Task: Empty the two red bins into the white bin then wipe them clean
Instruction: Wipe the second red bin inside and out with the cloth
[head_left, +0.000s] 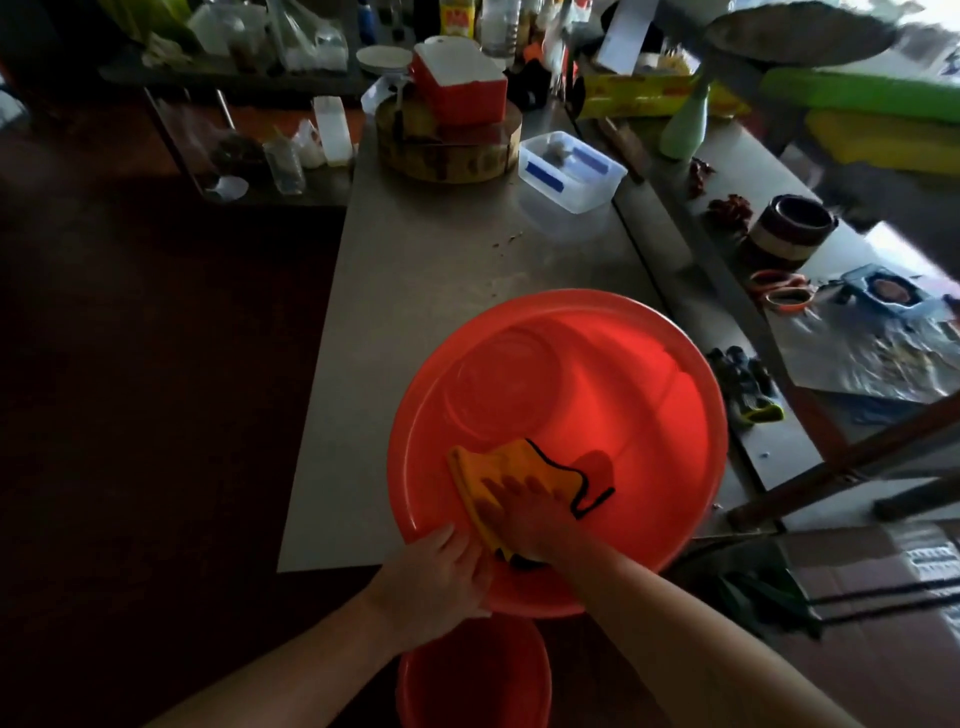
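The left hand (441, 566) grips the near rim of the big red basin (623, 389), fingers curled over the edge. The right hand (524, 514) lies flat inside the basin, fingers spread and straight, pressing a yellow cloth (498, 462) against the near inner wall. The cloth is soft and crumpled, with a dark stitched border, and one corner sticks out to the right of the fingers. The basin is round, wide and shallow, of smooth glossy plastic, with a ringed circle moulded in its floor. It overhangs the near edge of a dull steel table (441, 249). Just below the basin, nearer the person, is a second red bin (472, 680), also round plastic. Beyond the basin on the table sit a clear plastic box (571, 176) and a thick round wooden block (447, 150).
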